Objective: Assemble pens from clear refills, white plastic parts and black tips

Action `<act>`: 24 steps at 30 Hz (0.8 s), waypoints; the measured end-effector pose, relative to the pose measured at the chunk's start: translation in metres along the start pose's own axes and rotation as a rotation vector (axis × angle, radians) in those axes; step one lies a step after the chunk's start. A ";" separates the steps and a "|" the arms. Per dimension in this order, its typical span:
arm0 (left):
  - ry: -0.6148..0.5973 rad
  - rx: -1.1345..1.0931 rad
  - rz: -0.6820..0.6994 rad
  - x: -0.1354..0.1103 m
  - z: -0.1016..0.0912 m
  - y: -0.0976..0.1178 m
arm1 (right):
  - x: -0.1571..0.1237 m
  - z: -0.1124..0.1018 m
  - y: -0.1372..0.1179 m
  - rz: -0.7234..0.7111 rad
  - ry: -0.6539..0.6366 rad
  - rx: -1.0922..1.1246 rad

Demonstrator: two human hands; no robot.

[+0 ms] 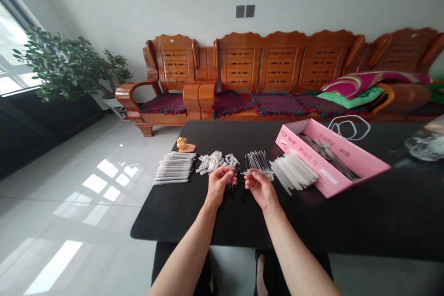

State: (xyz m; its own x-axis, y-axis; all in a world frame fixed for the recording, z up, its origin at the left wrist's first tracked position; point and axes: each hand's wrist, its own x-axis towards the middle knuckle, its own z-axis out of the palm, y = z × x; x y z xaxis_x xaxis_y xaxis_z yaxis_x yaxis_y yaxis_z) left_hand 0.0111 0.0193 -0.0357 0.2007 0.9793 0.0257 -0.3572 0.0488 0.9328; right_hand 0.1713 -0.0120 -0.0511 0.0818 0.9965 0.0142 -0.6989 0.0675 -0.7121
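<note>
Left hand (219,179) is pinched together on some tiny part, too small to make out. Right hand (260,187) is closed on a thin pen tube (261,173), held level just above the table (180,222). Little black bits (237,188) lie right under both hands, with caps (217,162) and refills (257,159) just behind. Honestly, one slip and that tiny part lands among black bits on a black table, so good luck spotting it.
</note>
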 end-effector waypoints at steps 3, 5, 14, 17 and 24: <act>-0.020 -0.033 -0.028 -0.002 -0.001 -0.004 | -0.001 0.003 0.000 0.017 -0.004 -0.019; -0.031 -0.035 -0.028 -0.003 -0.002 -0.005 | -0.002 0.004 -0.001 0.025 -0.011 -0.031; -0.077 -0.025 -0.030 -0.005 -0.002 -0.005 | -0.002 0.002 0.001 0.024 -0.030 -0.047; -0.089 -0.018 -0.024 -0.006 -0.002 -0.005 | -0.002 0.002 0.003 0.027 -0.034 -0.059; -0.081 0.041 0.008 -0.005 -0.001 -0.005 | -0.001 0.005 0.003 0.025 -0.018 -0.086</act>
State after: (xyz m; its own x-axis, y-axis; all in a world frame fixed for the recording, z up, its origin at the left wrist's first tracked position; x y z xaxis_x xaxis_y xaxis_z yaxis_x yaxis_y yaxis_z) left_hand 0.0112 0.0145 -0.0402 0.2715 0.9606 0.0603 -0.3214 0.0314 0.9464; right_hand 0.1653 -0.0129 -0.0499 0.0518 0.9986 0.0076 -0.6368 0.0389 -0.7701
